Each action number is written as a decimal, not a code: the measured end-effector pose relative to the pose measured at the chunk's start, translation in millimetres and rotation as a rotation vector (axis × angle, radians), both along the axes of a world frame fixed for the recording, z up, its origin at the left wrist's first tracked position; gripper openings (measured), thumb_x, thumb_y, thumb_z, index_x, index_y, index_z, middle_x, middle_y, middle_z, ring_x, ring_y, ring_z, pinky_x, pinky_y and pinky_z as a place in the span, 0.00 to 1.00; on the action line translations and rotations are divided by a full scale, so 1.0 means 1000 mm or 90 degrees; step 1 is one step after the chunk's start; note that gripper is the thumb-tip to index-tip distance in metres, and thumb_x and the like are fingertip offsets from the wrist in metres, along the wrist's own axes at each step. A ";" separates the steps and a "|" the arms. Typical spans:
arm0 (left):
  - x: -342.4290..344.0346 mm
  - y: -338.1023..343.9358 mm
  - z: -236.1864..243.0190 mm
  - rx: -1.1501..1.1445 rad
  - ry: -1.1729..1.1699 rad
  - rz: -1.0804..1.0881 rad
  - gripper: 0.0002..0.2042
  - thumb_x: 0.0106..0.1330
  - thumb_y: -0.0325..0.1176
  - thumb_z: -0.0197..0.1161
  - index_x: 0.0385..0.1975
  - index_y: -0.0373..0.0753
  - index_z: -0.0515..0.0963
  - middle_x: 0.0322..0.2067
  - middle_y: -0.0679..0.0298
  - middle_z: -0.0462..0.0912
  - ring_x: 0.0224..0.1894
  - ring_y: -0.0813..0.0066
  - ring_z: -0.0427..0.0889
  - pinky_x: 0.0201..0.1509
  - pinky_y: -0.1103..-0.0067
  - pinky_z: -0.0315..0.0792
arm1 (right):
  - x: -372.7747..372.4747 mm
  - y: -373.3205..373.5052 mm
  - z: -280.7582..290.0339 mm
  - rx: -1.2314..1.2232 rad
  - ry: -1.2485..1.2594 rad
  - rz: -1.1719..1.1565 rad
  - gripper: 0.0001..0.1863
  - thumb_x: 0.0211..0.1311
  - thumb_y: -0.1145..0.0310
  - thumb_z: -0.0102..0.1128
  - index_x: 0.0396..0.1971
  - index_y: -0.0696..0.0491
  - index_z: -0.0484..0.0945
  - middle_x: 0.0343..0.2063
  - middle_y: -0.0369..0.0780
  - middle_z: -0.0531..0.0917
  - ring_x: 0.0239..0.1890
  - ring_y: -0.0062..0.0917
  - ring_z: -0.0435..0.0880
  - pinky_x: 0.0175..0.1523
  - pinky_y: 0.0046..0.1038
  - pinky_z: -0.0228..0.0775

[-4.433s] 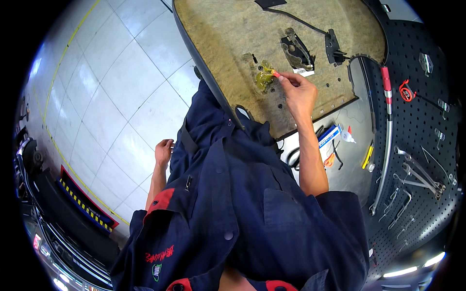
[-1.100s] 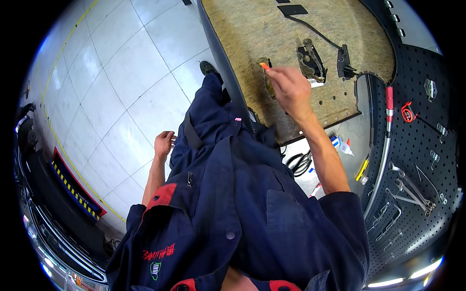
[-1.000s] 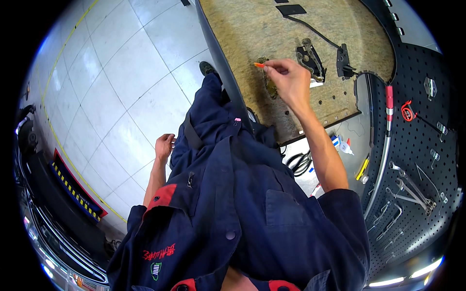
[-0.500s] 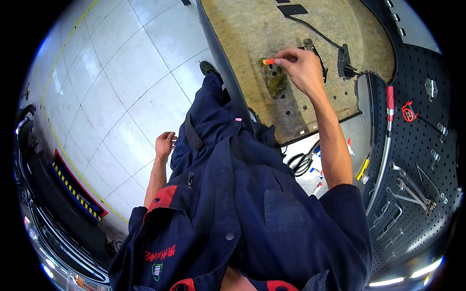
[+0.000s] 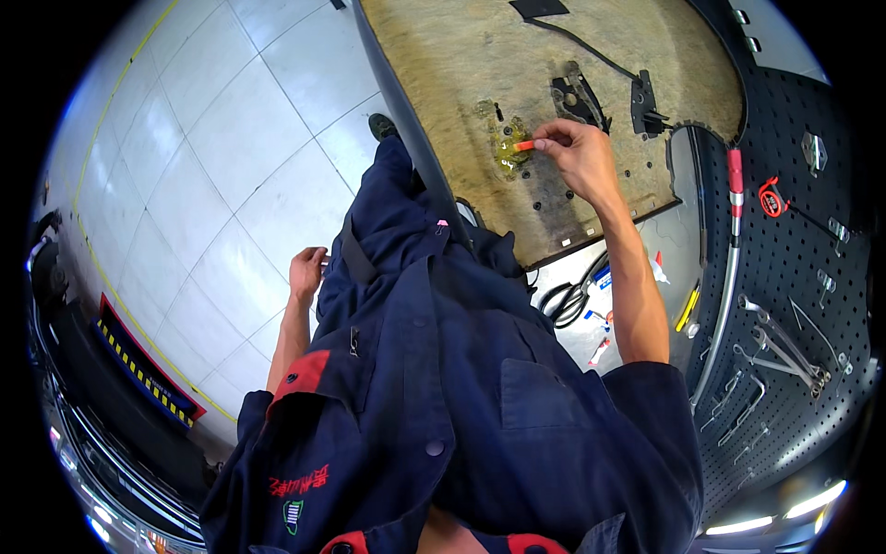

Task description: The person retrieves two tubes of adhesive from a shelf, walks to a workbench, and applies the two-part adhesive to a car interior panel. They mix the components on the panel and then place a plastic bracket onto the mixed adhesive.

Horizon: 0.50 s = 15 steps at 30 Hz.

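My right hand (image 5: 580,159) pinches a small orange stick-like tool (image 5: 525,146) between thumb and fingers. Its tip meets a wet, glossy yellow-green patch (image 5: 508,159), which looks like glue, on a tan fibrous panel (image 5: 443,65). Whether the tip is a brush or a scraper is hidden in the patch. Just beyond the hand a black bracket (image 5: 580,97) is fixed to the panel. My left hand (image 5: 307,271) hangs low beside my left thigh, fingers loosely bent near the trouser cloth, with nothing visible in it.
Below the panel's near edge lie black-handled scissors (image 5: 565,303), a yellow pen-like tool (image 5: 688,309) and a white tube with a red cap (image 5: 659,268). A black pegboard (image 5: 794,268) on the right carries wrenches (image 5: 784,351). Tiled floor (image 5: 231,138) spans the left.
My right hand has drawn the orange tool nearer to me, from the patch's far end to its nearer part. More of the black bracket shows. My left hand stays by the thigh.
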State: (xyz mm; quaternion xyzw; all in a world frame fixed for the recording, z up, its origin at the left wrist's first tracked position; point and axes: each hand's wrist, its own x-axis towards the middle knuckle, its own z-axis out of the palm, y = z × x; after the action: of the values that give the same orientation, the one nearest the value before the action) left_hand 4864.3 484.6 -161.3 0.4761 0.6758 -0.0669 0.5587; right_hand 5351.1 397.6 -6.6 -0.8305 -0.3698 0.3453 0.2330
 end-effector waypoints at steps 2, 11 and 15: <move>-0.003 0.000 -0.008 -0.005 -0.017 0.026 0.15 0.69 0.38 0.58 0.44 0.31 0.81 0.32 0.60 0.86 0.28 0.76 0.80 0.28 0.81 0.71 | -0.002 -0.002 -0.005 0.003 0.006 -0.015 0.08 0.56 0.69 0.69 0.35 0.54 0.86 0.28 0.41 0.88 0.29 0.23 0.85 0.37 0.27 0.73; -0.020 -0.011 -0.021 0.013 0.020 -0.028 0.14 0.68 0.37 0.58 0.43 0.33 0.82 0.33 0.61 0.86 0.29 0.76 0.79 0.29 0.80 0.71 | -0.024 0.001 -0.008 -0.007 0.022 -0.058 0.08 0.56 0.71 0.70 0.34 0.57 0.86 0.26 0.37 0.87 0.28 0.15 0.81 0.36 0.22 0.72; -0.022 -0.011 -0.019 -0.004 0.027 -0.007 0.14 0.68 0.38 0.58 0.43 0.34 0.82 0.32 0.62 0.85 0.29 0.77 0.79 0.30 0.81 0.73 | -0.033 0.014 0.003 0.043 -0.035 -0.012 0.07 0.55 0.73 0.69 0.34 0.56 0.85 0.26 0.37 0.86 0.28 0.19 0.81 0.36 0.23 0.71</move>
State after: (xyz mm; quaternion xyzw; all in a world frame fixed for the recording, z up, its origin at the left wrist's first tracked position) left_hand 4842.8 473.2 -179.8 0.4762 0.6849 -0.0825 0.5453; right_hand 5318.5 411.6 -3.9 -0.8349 -0.3796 0.3071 0.2539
